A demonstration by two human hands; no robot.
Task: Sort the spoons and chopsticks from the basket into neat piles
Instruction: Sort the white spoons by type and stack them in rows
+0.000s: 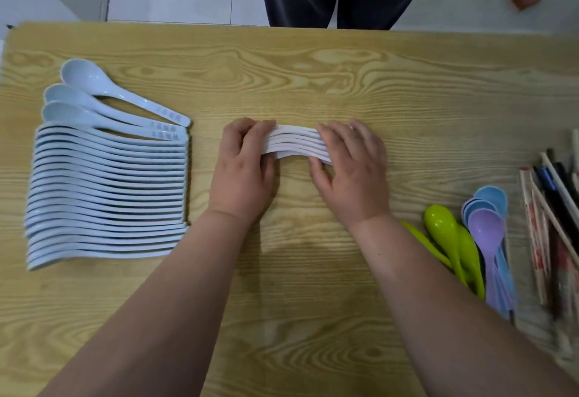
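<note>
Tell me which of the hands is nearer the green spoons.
Right. The right hand is up and left of the green spoons; the left hand lies farther left, across the white stack both hold.

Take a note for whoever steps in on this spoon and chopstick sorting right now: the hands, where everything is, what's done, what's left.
Hands: left hand and right hand each grip one end of a small bundle of white spoons at mid-table.
Placed: long row of white spoons on the left; green spoons and purple and blue spoons on the right; chopsticks at the far right.
Done: most spoons grouped.
Left: set the bundle down, probably with the white row; the chopsticks lie crossed and look unsorted. Basket not in view.
</note>
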